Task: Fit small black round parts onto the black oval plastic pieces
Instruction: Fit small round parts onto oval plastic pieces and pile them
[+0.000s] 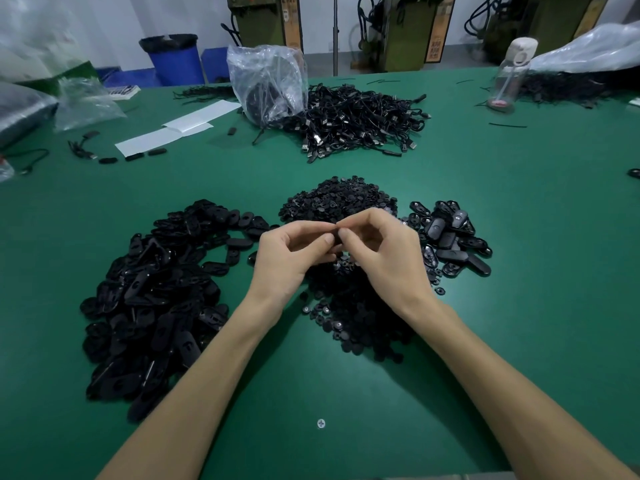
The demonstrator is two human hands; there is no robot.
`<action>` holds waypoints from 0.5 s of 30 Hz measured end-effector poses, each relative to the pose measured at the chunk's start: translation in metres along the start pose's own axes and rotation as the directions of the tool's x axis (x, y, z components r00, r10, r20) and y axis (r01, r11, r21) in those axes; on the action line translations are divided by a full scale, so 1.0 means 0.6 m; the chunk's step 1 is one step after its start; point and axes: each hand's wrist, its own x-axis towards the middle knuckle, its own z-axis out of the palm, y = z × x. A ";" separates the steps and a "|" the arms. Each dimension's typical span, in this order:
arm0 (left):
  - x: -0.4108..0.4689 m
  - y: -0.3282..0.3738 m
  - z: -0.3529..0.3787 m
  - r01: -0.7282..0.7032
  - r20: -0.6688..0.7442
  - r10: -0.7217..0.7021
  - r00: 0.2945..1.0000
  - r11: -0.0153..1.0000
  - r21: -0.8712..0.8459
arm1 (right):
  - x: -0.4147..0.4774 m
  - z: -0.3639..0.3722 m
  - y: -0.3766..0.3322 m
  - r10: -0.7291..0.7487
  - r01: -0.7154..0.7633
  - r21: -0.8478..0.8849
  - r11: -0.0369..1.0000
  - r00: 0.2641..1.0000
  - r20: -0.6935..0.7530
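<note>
A small black piece (337, 237), mostly hidden, is pinched between the fingertips of the left hand (291, 252) and right hand (384, 251), both clamped on it, probably for pressing a part in. It is held just above the pile of round parts (339, 199), kept within reach. On the green table (519, 306), oval pieces (152, 289) are heaped left and a smaller group (450, 237) lies right.

Bare left hand (289, 259), bare right hand (386, 258), bare forearms (221, 358)
</note>
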 end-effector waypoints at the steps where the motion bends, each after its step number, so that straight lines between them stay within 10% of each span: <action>1: 0.003 0.002 -0.002 -0.026 -0.029 0.028 0.999 0.998 0.058 | 0.005 -0.006 0.002 -0.013 0.012 -0.022 1.000 0.999 -0.033; 4: 0.021 0.011 -0.024 -0.060 -0.165 0.134 0.977 0.917 0.393 | 0.028 -0.038 0.016 -0.006 -0.019 -0.128 0.992 0.982 -0.190; 8: 0.071 0.022 -0.084 0.087 -0.239 0.209 0.948 0.553 0.829 | 0.049 -0.088 0.054 0.076 -0.180 -0.276 0.944 0.934 -0.348; 15: 0.144 0.007 -0.124 0.085 -0.087 0.004 0.996 0.180 0.980 | 0.053 -0.107 0.095 0.251 -0.399 -0.412 0.819 0.895 -0.368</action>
